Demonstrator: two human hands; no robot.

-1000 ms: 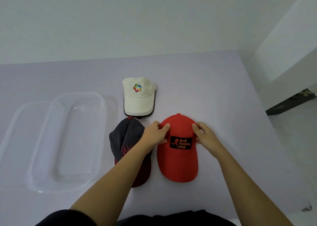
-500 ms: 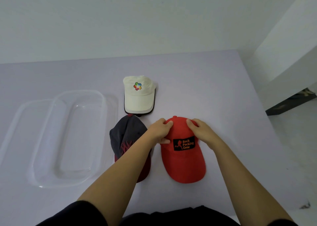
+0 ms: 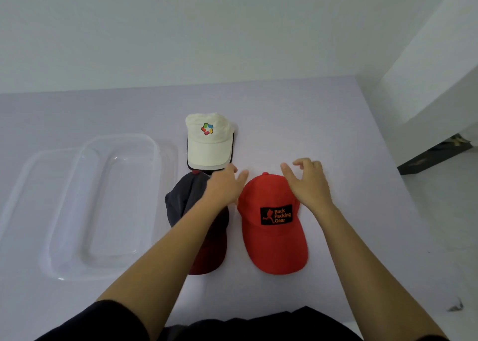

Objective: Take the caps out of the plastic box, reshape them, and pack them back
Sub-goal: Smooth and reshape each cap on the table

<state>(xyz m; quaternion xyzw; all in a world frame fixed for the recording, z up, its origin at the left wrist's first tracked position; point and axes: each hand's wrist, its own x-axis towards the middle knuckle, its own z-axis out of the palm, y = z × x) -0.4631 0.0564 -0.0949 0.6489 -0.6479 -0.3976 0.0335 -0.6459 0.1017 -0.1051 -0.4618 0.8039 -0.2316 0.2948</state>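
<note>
You're at the reshape step: all 3 caps are out on the table [image 3: 336,133], none packed yet. The red cap [image 3: 271,227] lies brim toward you, w/ the dark cap [image 3: 185,201] just beside it on the L and the white cap [image 3: 209,144] behind. The plastic box [image 3: 116,135] sits further L.

Your left hand [image 3: 225,185] and right hand [image 3: 309,183] hover at the red crown, fingers loose & apart, gripping nothing. Can't tell if the R palm touches the fabric.

Next, I'd guess: pick a cap, prob. white. Go for a soft 2-hand grip at the crown sides, no crushing.
</note>
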